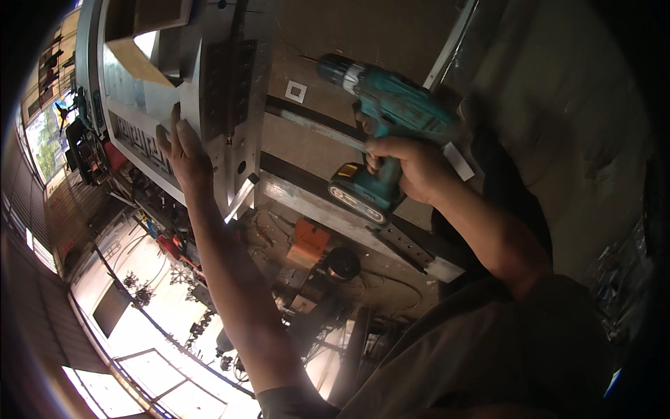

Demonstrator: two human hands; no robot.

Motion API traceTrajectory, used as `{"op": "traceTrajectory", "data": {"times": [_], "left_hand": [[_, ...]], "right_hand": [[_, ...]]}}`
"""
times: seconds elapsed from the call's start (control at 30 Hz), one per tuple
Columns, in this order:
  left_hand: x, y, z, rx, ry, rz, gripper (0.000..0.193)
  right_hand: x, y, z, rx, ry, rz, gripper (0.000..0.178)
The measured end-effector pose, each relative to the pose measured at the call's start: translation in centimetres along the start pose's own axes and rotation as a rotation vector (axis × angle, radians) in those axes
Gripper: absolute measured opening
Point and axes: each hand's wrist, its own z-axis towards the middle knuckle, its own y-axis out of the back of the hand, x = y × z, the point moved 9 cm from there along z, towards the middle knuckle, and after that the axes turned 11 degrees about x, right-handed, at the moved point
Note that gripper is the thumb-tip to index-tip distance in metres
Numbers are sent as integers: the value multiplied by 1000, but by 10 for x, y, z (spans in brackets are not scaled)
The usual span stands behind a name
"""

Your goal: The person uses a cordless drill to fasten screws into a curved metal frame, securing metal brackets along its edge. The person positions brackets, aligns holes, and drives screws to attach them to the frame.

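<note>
Over a brown surface (391,35), a teal-and-black cordless drill (401,103) is held with its bit (309,59) pointed leftward, its handle (389,176) wrapped by the curled right hand (415,166). Beside a grey metal structure (211,98), the left hand (190,155) is held loosely spread; whether metal is touched cannot be told.

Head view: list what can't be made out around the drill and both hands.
All in the head view:
- Power drill: part of its handle, covered by the right hand.
- Drill bit: tip too thin and blurred to tell.
- Left hand: fingertip contact with the metal panel, unclear from blur.
- Brown box: cut off by the upper edge.
- Lower-left background: washed out by glare.
</note>
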Motion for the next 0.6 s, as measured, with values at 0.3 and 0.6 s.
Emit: {"op": "traceTrajectory", "data": {"times": [0.3,0.6], "left_hand": [[-13,52,-71,-293,293,-303,61],[-154,-61,-347,-112,759,-667,27]], "right_hand": [[36,9,-143,-20,-153,-39,19],[150,45,-250,-162,49,-856,21]]}}
